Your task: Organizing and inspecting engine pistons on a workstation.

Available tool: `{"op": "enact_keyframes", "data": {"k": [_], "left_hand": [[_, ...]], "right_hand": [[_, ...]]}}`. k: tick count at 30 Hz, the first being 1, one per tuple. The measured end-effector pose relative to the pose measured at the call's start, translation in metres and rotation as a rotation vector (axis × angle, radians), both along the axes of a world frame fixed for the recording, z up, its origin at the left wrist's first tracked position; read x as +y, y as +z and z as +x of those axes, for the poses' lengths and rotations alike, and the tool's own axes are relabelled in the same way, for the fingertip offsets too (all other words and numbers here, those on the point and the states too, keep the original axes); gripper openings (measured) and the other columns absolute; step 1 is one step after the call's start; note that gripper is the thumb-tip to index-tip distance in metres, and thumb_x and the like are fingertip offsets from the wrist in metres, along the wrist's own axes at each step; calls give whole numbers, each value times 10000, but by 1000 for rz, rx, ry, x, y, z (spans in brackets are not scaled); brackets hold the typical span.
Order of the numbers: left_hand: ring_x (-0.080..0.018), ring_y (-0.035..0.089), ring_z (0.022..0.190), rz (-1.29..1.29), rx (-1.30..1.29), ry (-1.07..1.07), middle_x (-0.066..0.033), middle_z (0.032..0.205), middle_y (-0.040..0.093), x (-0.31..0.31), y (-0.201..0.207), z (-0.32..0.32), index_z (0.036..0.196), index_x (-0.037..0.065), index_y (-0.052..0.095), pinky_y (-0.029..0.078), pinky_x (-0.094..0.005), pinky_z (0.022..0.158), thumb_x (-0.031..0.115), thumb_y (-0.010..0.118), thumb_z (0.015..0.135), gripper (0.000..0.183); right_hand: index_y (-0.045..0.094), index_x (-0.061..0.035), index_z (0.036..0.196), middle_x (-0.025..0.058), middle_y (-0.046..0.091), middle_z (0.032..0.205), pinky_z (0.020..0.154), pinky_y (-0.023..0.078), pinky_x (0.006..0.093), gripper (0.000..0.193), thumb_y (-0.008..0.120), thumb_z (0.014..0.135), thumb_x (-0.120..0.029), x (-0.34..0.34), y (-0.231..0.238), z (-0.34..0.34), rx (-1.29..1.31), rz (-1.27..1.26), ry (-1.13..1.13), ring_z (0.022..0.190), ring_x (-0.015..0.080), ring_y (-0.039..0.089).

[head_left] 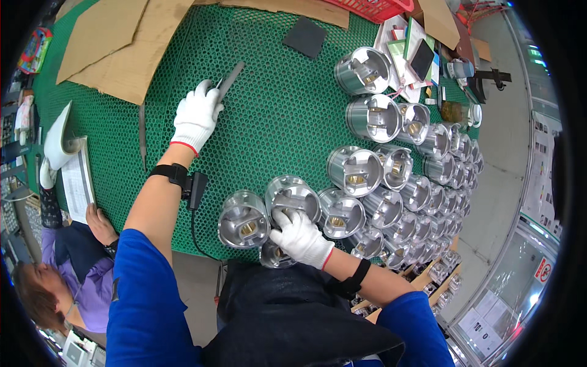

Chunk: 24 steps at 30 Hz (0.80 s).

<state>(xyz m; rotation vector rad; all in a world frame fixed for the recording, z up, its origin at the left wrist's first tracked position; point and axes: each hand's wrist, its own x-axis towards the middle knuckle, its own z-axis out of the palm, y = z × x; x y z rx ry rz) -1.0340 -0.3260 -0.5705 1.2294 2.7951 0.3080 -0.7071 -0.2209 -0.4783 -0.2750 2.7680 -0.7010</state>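
My left hand (197,116), in a white knitted glove, reaches out over the green mat with its fingers closed round the near end of a flat grey blade-like tool (232,78). Whether it is a file or a scraper I cannot make out. My right hand (301,237), gloved alike, grips the near rim of a silver piston (291,188), its fingertips dipping into the hollow. Left of it stands another piston (243,227), hollow side up with a brass-coloured bushing inside. Partly under my right hand, at the table edge, is one more piston (273,255).
Rows of pistons (384,207) crowd the right side of the green mat (257,116). Cardboard sheets (116,49), a dark square pad (305,38) and a red basket (373,7) lie farther off. A phone (422,60) rests on papers. At left, a co-worker (67,281) handles papers.
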Motion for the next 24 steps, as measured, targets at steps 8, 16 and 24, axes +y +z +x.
{"op": "enact_keyframes", "data": {"k": [8, 16, 24], "left_hand": [[-383, 539, 1154, 324, -133, -24, -190, 1302, 525, -58, 71, 50, 1260, 69, 519, 456, -455, 968, 278, 742, 816, 539], [-295, 626, 937, -17, -717, 294, -174, 1083, 618, -134, 100, 168, 1376, 46, 442, 512, -401, 843, 357, 695, 875, 641], [-229, 669, 737, -191, -1337, 582, -195, 1011, 671, -106, 84, 179, 1470, 14, 327, 545, -338, 654, 506, 674, 844, 868]], "right_hand": [[607, -106, 1009, 165, 518, 1258, 881, 504, 438, 302, 681, 731, -200, 33, 18, -25, -40, 111, 50, 1072, 334, 561], [612, -85, 1014, 203, 555, 1229, 867, 514, 473, 276, 681, 764, -180, 90, 12, -72, 149, 225, -98, 1051, 401, 570], [619, -118, 1062, 148, 549, 1272, 937, 457, 471, 381, 754, 716, -203, 118, -1, -78, 240, 276, -282, 1152, 367, 541]]}}
